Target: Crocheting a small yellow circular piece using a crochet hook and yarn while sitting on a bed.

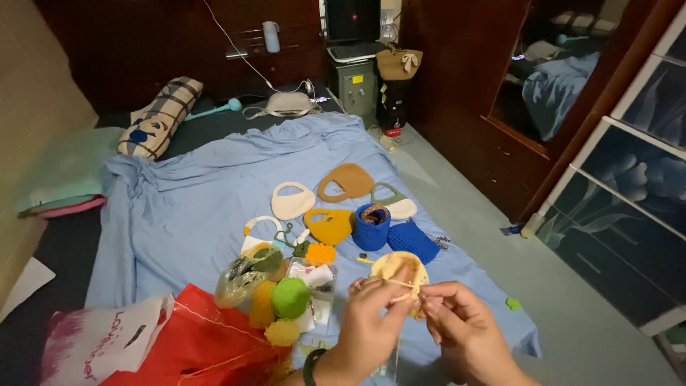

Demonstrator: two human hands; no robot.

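My left hand (371, 322) holds a small round pale-yellow crochet piece (397, 266) pinched between thumb and fingers. My right hand (457, 322) meets it from the right, fingers closed on the yarn strand or a hook at the piece's edge; the tool itself is too small to make out. A dark band sits on my left wrist. Both hands hover above the near edge of a blue bedsheet (200, 207).
Small crocheted bags lie on the sheet: white (291, 201), tan (346, 181), mustard (329, 226), two blue (371, 226). Yarn balls, green (291, 297) and yellow, sit beside a red plastic bag (207, 343). A plaid pillow (158, 117) lies far left; a wardrobe (629, 193) stands right.
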